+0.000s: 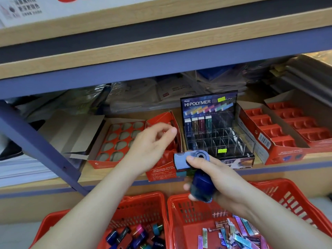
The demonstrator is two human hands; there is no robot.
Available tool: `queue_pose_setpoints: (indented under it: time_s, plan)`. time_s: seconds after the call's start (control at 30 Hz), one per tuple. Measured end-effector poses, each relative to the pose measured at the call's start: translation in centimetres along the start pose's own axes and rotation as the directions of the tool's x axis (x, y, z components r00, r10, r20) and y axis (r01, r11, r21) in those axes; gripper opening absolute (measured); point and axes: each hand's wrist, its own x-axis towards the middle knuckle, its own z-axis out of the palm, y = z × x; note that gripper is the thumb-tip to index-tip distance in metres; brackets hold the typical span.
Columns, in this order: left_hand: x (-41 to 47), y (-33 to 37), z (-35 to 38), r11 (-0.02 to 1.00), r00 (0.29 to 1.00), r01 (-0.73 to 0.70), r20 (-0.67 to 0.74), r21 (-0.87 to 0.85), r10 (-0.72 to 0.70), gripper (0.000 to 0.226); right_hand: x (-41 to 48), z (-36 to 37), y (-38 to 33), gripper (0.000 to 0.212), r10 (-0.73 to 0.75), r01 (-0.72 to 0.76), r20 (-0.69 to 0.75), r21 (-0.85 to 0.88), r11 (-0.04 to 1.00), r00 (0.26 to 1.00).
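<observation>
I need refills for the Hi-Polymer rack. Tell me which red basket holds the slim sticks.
The right-hand red basket, below the right hand: it holds slim pastel sticks. The left basket holds chunky sharpeners instead.

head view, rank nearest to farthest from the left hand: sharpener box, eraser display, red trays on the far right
1. sharpener box, just behind and below the left hand
2. eraser display, to the hand's right
3. red trays, far right of the shelf

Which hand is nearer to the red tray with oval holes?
Left. The left hand hovers at the tray's right edge; the right hand, gripping blue sharpeners, is farther right.
</observation>
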Motion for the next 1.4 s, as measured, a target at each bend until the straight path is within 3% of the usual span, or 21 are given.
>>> queue_pose_setpoints:
  time_s: [0.03, 0.1, 0.27, 0.4, 0.53, 0.6, 0.77, 0.87, 1.03, 1.2, 1.33, 1.4]
  plan:
    - [-1.3, 0.9, -0.2, 0.981, 0.991, 0.067, 0.126, -0.184, -0.044, 0.039, 0.0, 0.0, 0.0, 0.03, 0.003, -0.003, -0.003, 0.014, 1.0, 1.0]
    - [-3.6, 1.9, 0.0, 0.933, 0.955, 0.16, 0.291, -0.322, -0.063, 0.034, -0.2, 0.2, -0.1, 0.028, 0.012, -0.012, 0.005, 0.022, 1.0, 1.0]
    - [-4.7, 1.0, 0.8, 0.807, 0.969, 0.24, 0.178, -0.539, -0.169, 0.031, -0.6, 0.5, 0.0, 0.054, 0.057, -0.057, 0.003, 0.012, 0.998, 0.998]
    - [-4.3, 1.0, 0.6, 0.742, 0.967, 0.242, 0.089, -0.625, -0.24, 0.042, -1.1, 0.3, -0.5, 0.035, 0.053, -0.056, 0.037, 0.085, 0.995, 0.998]
    - [-4.4, 1.1, -0.7, 0.616, 0.951, 0.24, 0.055, -0.75, -0.305, 0.019, -1.1, 0.0, -0.9, 0.024, 0.037, -0.045, 0.087, 0.096, 0.994, 0.996]
    - [-4.5, 0.6, -1.6, 0.635, 0.947, 0.25, 0.049, -0.731, -0.317, 0.031, -1.1, -0.1, -1.0, 0.029, 0.025, -0.035, 0.097, 0.103, 0.994, 0.995]
    - [-5.2, 0.8, -0.9, 0.883, 0.967, 0.253, 0.116, -0.395, -0.225, 0.026, -1.4, 0.2, -1.0, 0.056, 0.012, -0.016, 0.052, 0.075, 0.997, 0.999]
    - [-5.7, 1.5, 0.3, 0.877, 0.955, 0.242, 0.262, -0.416, -0.139, 0.037, -1.4, 0.4, -0.8, 0.059, 0.02, -0.023, 0.073, 0.037, 0.999, 0.997]
    - [-5.6, 1.0, 0.0, 0.863, 0.947, 0.275, 0.274, -0.424, -0.167, 0.037, -1.1, 0.9, -0.5, 0.037, -0.025, 0.023, 0.078, 0.024, 0.999, 0.997]
    - [-6.2, 0.2, -1.5, 0.889, 0.978, 0.154, 0.192, -0.431, -0.076, 0.035, -0.3, 2.5, -0.1, 0.036, -0.035, 0.039, 0.088, -0.039, 0.998, 0.995]
    - [-6.3, -1.6, -2.6, 0.934, 0.999, 0.033, 0.005, -0.356, -0.034, 0.032, 0.2, 5.6, 1.2, 0.046, 0.049, -0.057, 0.193, 0.036, 0.998, 0.98]
    - [-6.4, -2.6, -3.2, 0.945, 0.996, 0.026, -0.074, -0.326, -0.053, 0.028, 1.0, 7.4, 2.0, 0.04, 0.065, -0.08, 0.224, 0.06, 0.995, 0.973]
